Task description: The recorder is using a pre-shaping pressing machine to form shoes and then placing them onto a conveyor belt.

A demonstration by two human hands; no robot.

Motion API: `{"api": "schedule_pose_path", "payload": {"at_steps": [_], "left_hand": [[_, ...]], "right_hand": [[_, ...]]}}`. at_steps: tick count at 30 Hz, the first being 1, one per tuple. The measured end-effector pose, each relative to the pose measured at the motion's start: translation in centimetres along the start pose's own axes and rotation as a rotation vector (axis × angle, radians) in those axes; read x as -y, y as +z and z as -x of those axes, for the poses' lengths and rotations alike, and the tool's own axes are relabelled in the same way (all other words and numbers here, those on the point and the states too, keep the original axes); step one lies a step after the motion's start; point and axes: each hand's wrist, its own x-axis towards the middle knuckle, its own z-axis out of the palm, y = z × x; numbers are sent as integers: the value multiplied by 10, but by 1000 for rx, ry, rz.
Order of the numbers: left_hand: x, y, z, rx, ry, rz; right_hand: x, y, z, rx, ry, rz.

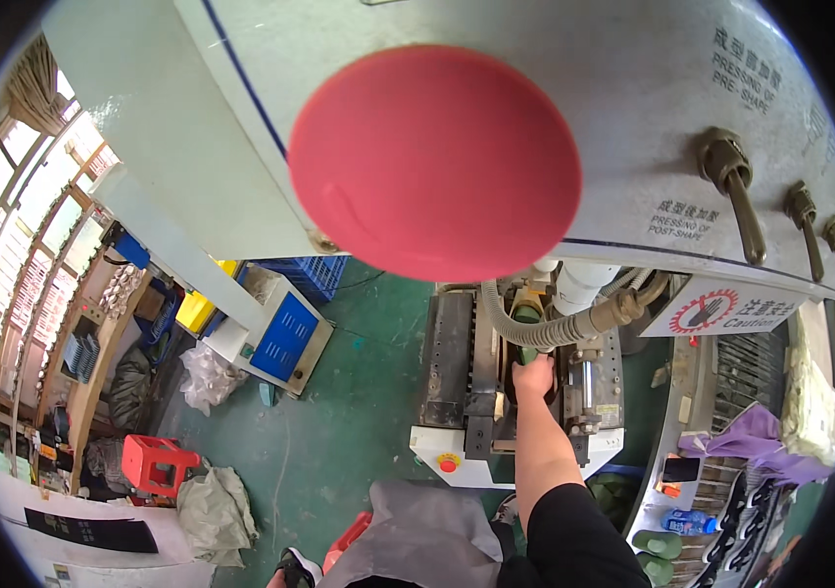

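My right hand (533, 376) reaches into the middle of a floor machine (450, 338) with dark metal blocks. Its fingers close round the near end of a narrow green shoe-like piece (528, 354); their tips are partly hidden by the hand. Just beyond, another green part (527, 314) sits in the machine's slot, and I cannot tell whether the two are joined. A ribbed grey hose (545, 333) curves close above the hand. My left hand is out of view.
A large red round button (435, 162) and metal toggle switches (734, 191) are on the overhead panel. A small red button (448, 464) is on the machine's front. To the right, a rack holds green shoes (657, 545) and a bottle (690, 521). A red stool (156, 465) stands left.
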Motion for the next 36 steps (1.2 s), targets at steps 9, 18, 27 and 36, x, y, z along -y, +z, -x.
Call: {"api": "schedule_pose_path", "payload": {"at_steps": [9,18,27,36], "left_hand": [[-119,177,-13,282,484,-790],[-137,393,-140,483,218,-282],[-93,389,-197,161,-438,160],[-38,407,-80,878,295,-808]], "right_hand": [[-42,-58,82,-235,-600,-130],[-181,-207,356,244,-486,-185],[-258,-259,467,-54,212,-304],[-351,-266,458,160,122,-669]]}}
